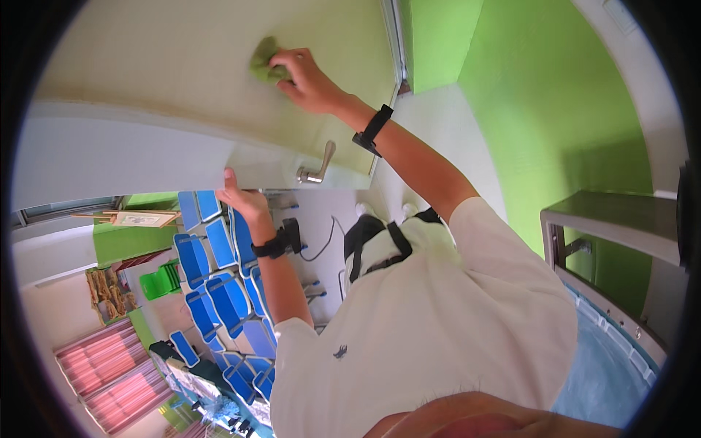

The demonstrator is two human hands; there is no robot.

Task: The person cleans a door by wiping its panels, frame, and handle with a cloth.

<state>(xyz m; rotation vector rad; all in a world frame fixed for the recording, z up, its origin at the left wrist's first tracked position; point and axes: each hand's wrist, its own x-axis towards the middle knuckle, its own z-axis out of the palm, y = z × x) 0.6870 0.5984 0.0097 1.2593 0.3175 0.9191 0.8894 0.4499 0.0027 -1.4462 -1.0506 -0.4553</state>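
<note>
A cream door (181, 55) stands before me, with a metal lever handle (320, 164) on its face. My right hand (306, 82) holds a crumpled green cloth (264, 61) against the upper part of that face. At the door's free edge, my left hand (246, 201) grips with its thumb on the face; the other fingers are mostly hidden behind the edge. Each wrist wears a black strap, and a dark device sits on the left one.
Blue-topped desks and chairs (224, 301) crowd the room to the left, near stacked green chairs (159, 282) and an easel (139, 218). A green wall (526, 109) rises at right, beside a metal-framed piece (608, 219). A dark cable (323, 249) hangs near my left side.
</note>
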